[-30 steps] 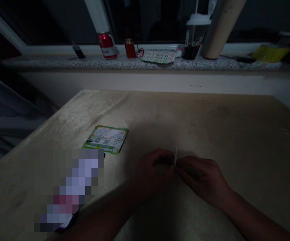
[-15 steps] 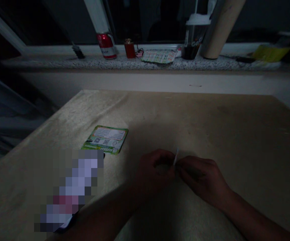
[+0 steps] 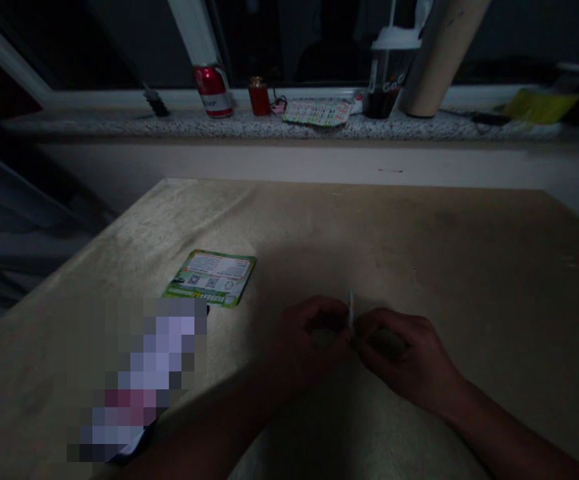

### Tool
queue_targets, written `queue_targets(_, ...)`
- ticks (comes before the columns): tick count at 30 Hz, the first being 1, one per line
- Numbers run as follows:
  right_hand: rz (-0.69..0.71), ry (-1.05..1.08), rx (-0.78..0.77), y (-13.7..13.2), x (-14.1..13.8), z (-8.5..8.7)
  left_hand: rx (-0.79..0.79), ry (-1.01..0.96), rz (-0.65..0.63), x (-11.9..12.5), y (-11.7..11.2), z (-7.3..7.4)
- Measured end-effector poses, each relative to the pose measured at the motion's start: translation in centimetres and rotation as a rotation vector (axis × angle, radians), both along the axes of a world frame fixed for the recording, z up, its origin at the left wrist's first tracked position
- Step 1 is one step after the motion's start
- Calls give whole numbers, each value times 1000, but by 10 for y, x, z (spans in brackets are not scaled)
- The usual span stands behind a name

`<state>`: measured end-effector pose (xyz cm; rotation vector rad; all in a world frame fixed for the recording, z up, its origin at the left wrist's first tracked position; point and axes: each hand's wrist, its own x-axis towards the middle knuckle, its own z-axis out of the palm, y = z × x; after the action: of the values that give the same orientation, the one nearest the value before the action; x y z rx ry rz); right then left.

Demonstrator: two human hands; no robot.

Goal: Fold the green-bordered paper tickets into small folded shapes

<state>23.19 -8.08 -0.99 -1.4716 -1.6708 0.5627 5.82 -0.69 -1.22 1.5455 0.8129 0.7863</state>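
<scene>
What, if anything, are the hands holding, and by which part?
The left hand pinches a thin, pale piece by its lower part; whether the right hand grips it too is unclear.

The scene is dim, with dark window panes (image 3: 269, 40) behind. A soft sheen lies along the left of the bench (image 3: 189, 213), while a broad, blurry-edged shadow covers its middle, leaving the left hand (image 3: 302, 343) and right hand (image 3: 409, 347) murky and the thin piece (image 3: 351, 310) between them hard to read. Coarse pixelation masks a patch at lower left. Wide-angle stretching slants the outer edges; the yellow object (image 3: 542, 107) looks smeared.
</scene>
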Motion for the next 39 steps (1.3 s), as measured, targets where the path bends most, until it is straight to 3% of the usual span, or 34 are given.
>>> queue_targets(5,16,11,-7,0,1,2,17,25,47,0,0,3)
queue_targets(10,24,5,7,0,2,1,22,16,12,1,-1,5)
queue_targets(22,26,-33,30,1,-1,0,41,2,-13,1,0,-4)
queue_targets(39,-19,-42,-21,0,-1,-1,6,-7,-15,4,-1,4)
